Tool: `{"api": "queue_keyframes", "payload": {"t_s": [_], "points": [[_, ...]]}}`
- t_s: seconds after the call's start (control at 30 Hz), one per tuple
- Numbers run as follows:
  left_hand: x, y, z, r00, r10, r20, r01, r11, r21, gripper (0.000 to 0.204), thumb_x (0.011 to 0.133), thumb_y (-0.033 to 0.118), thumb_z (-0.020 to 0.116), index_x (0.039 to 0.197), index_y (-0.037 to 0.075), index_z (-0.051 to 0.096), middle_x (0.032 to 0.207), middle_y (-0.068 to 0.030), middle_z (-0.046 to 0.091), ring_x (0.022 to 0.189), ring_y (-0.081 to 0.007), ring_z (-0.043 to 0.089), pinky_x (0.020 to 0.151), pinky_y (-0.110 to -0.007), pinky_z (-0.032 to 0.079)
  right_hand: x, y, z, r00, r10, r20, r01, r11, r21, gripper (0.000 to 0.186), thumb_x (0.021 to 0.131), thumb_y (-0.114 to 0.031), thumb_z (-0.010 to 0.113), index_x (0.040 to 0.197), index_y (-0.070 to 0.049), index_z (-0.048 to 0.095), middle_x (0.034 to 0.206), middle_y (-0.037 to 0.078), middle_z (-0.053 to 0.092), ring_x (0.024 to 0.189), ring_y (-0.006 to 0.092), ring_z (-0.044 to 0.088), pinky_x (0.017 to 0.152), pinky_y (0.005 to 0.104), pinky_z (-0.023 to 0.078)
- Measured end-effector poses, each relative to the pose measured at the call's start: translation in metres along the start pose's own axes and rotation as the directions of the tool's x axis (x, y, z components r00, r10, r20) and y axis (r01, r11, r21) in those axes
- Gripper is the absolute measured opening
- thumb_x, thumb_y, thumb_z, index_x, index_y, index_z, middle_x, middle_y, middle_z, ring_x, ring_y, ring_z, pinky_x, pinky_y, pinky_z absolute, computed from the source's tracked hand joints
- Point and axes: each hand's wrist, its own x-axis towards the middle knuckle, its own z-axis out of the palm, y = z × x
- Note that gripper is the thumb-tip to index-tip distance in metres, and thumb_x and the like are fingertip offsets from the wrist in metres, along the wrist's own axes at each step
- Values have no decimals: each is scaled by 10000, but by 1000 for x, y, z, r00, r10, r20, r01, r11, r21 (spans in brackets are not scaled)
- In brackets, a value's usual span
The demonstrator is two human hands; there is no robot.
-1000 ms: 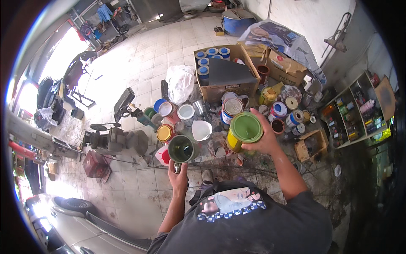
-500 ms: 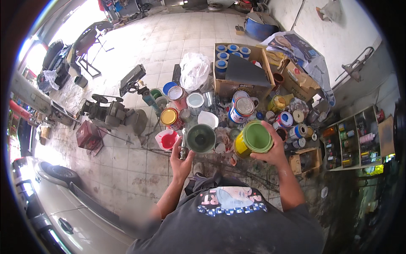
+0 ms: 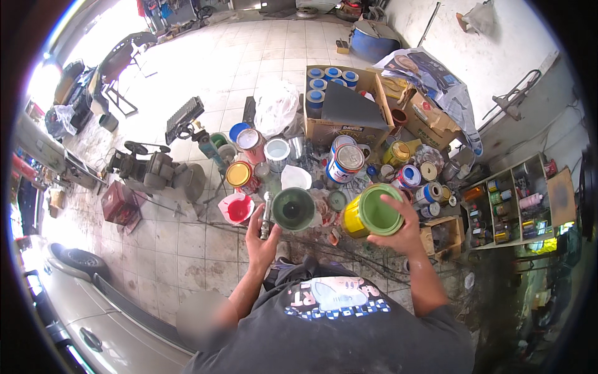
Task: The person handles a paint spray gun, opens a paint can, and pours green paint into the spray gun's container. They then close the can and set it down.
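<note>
My left hand (image 3: 260, 251) is closed around the metal body of what looks like a paint spray gun (image 3: 266, 217). Attached or held beside it is a dark green, open-topped cup (image 3: 294, 209) with a little dark liquid at its bottom. To the right, my right hand (image 3: 403, 232) grips a yellow paint can (image 3: 353, 219) by its far side and rim. The can is open, tilted, and coated light green inside. A small gap separates the can from the cup. Just left of my left hand sits a white container with red paint (image 3: 237, 209).
Ahead stand several paint cans, including a gold-lidded one (image 3: 240, 175) and a blue-and-white one (image 3: 346, 164). Behind them is a cardboard box (image 3: 349, 132) of blue-capped cans. A compressor (image 3: 161, 167) lies left, a shelf (image 3: 511, 202) right, and a car (image 3: 106, 315) lower left.
The yellow can has moved slightly right and lower, away from the cup, uncovering a greyish lid between them. Both hands keep their grip. The whole view has shifted a little.
</note>
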Motion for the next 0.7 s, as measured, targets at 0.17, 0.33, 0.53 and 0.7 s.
{"api": "queue_keyframes", "payload": {"t_s": [0.17,0.33,0.53,0.7], "points": [[0,4,1,999,25,45,-21,995,-95,650,913,25,720,1511,-22,469,1400,-158,608,1188,-174,620,1007,-316,499,-14,5,5,988,106,-110,-118,987,-109,950,611,-173,984,1449,-91,545,1460,178,549,1357,316,554,1136,451,450],[-2,8,-1,998,17,53,-18,1000,24,619,958,69,711,1516,-19,457,1406,-169,610,1235,-209,616,1050,-347,483,-18,9,13,975,140,-175,-153,986,-65,1025,613,-183,991,1498,-83,485,1474,175,526,1373,318,538,1139,449,445],[-4,13,8,997,60,50,-63,996,60,619,949,129,753,1496,-4,496,1164,-106,709,1045,-132,657,939,-286,503,2,2,3,999,45,-22,-46,998,-32,1074,607,-171,985,1538,-132,453,1499,182,504,1362,346,540,1121,460,455],[-1,10,19,988,-63,140,43,989,140,614,931,234,791,1453,13,555,1242,-164,710,1109,-171,660,991,-330,504,39,-6,-8,987,-159,14,154,923,-353,986,591,-128,959,1464,-154,502,1507,190,488,1359,412,508,1103,512,441]]}}
